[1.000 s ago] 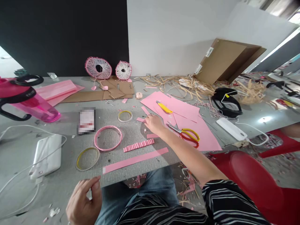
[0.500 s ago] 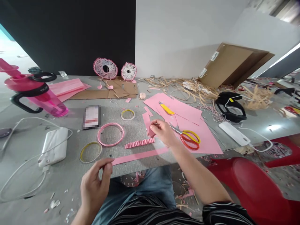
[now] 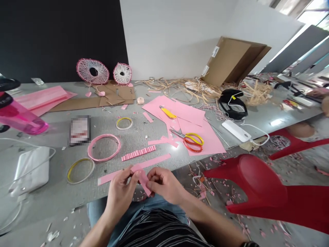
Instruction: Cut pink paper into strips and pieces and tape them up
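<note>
At six o'clock, the left hand (image 3: pixel 119 196) and right hand (image 3: pixel 164 185) are together, their fingers pinching a short pink paper strip (image 3: pixel 143 181). Its long axis slants down toward the right hand, and fingers hide part of it. A longer pink strip (image 3: pixel 154 161) lies just beyond on the desk (image 3: pixel 144 137).

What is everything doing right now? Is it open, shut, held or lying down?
Left hand, pinching a pink paper strip
Right hand, pinching the same strip
Scissors, lying on pink paper, blades shut
Yellow utility knife, lying on pink paper
Pink water bottle, lying on its side
</note>
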Motion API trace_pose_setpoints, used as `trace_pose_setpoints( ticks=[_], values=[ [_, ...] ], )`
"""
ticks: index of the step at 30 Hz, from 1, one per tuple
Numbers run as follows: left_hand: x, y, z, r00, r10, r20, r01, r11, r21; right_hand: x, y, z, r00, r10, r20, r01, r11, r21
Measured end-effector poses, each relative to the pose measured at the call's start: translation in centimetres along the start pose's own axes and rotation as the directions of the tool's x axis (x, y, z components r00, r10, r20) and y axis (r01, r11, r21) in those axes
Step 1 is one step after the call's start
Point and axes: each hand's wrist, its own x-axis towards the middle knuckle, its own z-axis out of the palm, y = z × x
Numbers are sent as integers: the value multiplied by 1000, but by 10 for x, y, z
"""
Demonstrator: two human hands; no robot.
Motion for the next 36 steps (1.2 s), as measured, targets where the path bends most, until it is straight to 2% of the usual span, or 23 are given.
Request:
trace_pose_setpoints(
  ticks=[5,7,9,11,13,15,17,20,22,26,29,32,36],
  values=[
    [-1,-14,-16,982,-72,-176,64,997,-51,-7,4,-5,998,-54,15,55,995,-79],
    [-1,-21,-27,968,-104,-227,86,992,-89,-7,-4,-15,996,-83,-20,77,975,-209],
    [-4,-29,-37,968,-133,-211,113,988,-106,-1,-18,-32,987,-154,-56,117,904,-411],
    [-9,-36,-43,971,-151,-185,135,986,-93,11,-35,-52,957,-277,-83,155,732,-664],
    [-17,-42,-46,973,-140,-181,132,990,-58,34,-52,-71,918,-384,-102,99,470,-877],
    [-24,-47,-47,974,-140,-177,134,990,-45,66,-68,-85,927,-371,-59,17,198,-980],
    [-31,-51,-47,974,-180,-139,170,982,-77,104,-80,-94,935,-354,-28,12,112,-994],
    [-39,-51,-48,965,-244,-95,233,966,-117,159,-91,-97,945,-327,-4,7,32,-999],
    [-45,-50,-51,956,-275,-100,264,958,-114,186,-93,-94,951,-308,-9,-10,-2,-1000],
    [-54,-51,-57,922,-368,-116,358,928,-102,212,-88,-87,950,-302,-79,-79,14,-997],
    [-56,-56,-59,904,-412,-115,400,909,-118,216,-84,-85,935,-324,-142,-110,114,-987],
    [-54,-62,-60,901,-421,-100,410,905,-113,213,-85,-87,907,-362,-215,-113,283,-952],
    [-50,-67,-57,904,-418,-95,403,904,-141,190,-92,-85,879,-364,-307,-43,581,-813]
  ],
)
